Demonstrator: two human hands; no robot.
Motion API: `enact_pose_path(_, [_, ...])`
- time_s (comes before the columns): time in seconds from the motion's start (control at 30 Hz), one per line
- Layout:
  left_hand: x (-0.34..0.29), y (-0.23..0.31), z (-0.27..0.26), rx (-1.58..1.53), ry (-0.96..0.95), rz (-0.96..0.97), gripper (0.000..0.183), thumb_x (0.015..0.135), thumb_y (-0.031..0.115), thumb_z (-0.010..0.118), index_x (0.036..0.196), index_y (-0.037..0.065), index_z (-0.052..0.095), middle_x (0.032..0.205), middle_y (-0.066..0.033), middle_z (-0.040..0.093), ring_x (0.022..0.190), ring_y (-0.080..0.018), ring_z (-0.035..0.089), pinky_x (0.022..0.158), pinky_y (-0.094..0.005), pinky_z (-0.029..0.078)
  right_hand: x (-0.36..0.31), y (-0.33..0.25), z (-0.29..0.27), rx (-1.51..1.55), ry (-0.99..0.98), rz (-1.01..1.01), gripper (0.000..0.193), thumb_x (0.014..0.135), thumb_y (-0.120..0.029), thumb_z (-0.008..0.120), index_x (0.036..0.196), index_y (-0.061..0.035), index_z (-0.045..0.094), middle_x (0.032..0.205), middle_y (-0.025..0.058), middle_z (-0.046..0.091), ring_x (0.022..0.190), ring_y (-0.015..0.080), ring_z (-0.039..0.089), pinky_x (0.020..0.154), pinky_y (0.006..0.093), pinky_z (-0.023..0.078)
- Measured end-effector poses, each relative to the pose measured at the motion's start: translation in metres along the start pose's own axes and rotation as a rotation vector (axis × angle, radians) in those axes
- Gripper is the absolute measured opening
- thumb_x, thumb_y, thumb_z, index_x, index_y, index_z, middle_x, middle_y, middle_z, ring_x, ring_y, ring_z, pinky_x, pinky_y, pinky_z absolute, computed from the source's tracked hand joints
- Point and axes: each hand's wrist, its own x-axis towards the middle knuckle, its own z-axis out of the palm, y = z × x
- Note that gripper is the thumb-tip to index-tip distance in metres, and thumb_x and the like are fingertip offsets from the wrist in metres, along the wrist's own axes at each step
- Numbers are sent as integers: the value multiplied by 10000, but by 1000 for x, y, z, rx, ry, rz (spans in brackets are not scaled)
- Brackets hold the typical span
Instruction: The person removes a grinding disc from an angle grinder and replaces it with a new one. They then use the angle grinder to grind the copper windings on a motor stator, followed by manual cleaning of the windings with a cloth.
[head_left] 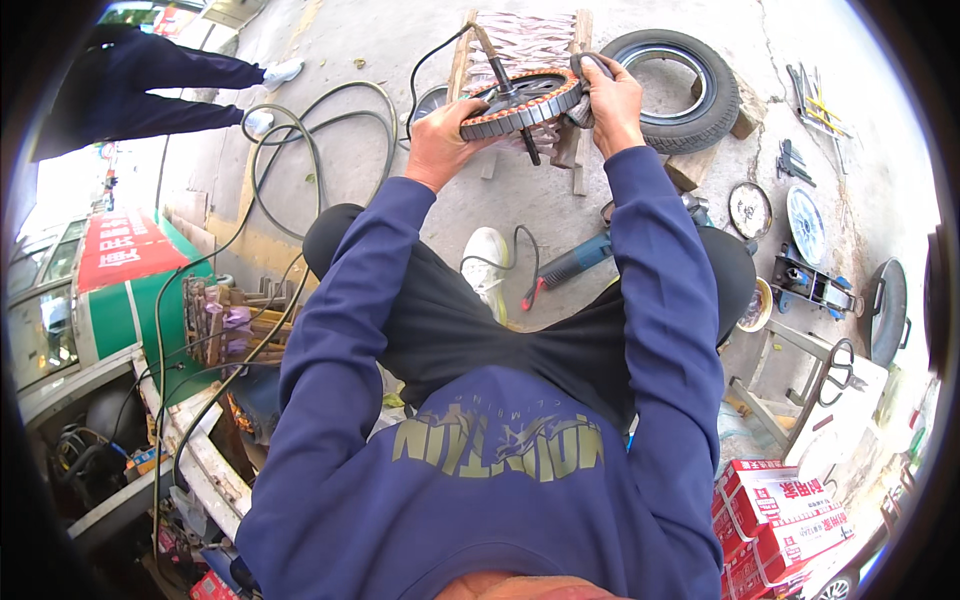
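In front of me, above my knees, is a hub motor stator (522,116), a ring with copper windings and a grey toothed rim. Its axle (501,76) runs through the middle, tilted, and a black cable (412,84) leaves the axle's upper end. My left hand (440,143) is closed on the ring's left edge. At the right edge, my right hand (613,105) is closed around a dark grey rag (580,108), which touches the rim. Part of the rag is hidden by my fingers.
Behind the stator stands a low wooden stool (583,32) with woven strips. A wheel with a tyre (715,112) lies right of it. An angle grinder (578,262) rests near my foot. Coiled hose (385,110) lies left, near a standing person (160,70). Red boxes (765,505) sit lower right.
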Motion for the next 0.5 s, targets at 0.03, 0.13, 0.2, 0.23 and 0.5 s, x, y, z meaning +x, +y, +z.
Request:
enact_pose_path(0.03, [-1, 0, -2, -9, -24, -3, 413, 776, 313, 903, 1078, 87, 735, 946, -102, 762, 807, -295, 745, 707, -372, 581, -1, 2, 2, 45, 37, 11, 240, 970, -77, 717, 1177, 45, 726, 1044, 87, 743, 925, 134, 671, 836, 266, 540])
enact_pose_path(0.13, [-3, -1, -24, 50, -235, 42, 715, 751, 343, 921, 1328, 50, 617, 1270, -161, 686, 1160, -345, 658, 996, -417, 517, -10, 10, 10, 32, 122, -30, 244, 967, -86, 719, 1172, 47, 720, 1062, 97, 741, 929, 155, 680, 850, 286, 550])
enact_pose_path(0.2, [-2, 0, -41, 55, -444, 1, 875, 817, 445, 851, 1488, 26, 478, 1480, -199, 551, 1398, -366, 499, 1172, -438, 386, -11, 15, 13, -12, 184, -46, 237, 955, -111, 734, 1163, 4, 741, 1062, 115, 758, 945, 182, 705, 870, 319, 559])
enact_pose_path(0.23, [0, 1, -43, -7, -421, -32, 852, 854, 466, 800, 1497, 15, 469, 1461, -218, 565, 1381, -378, 514, 1175, -440, 383, -9, 17, 13, -72, 206, -59, 235, 952, -118, 737, 1160, -10, 746, 1060, 122, 764, 948, 189, 713, 873, 326, 561])
enact_pose_path(0.5, [79, 22, -8, -721, -341, -803, 453, 1100, 337, 488, 1331, -39, 592, 1264, -155, 687, 1176, -264, 644, 1040, -371, 474, -17, 13, 18, -211, 268, -90, 226, 945, -168, 749, 1140, -54, 761, 1044, 139, 782, 951, 215, 739, 889, 357, 565])
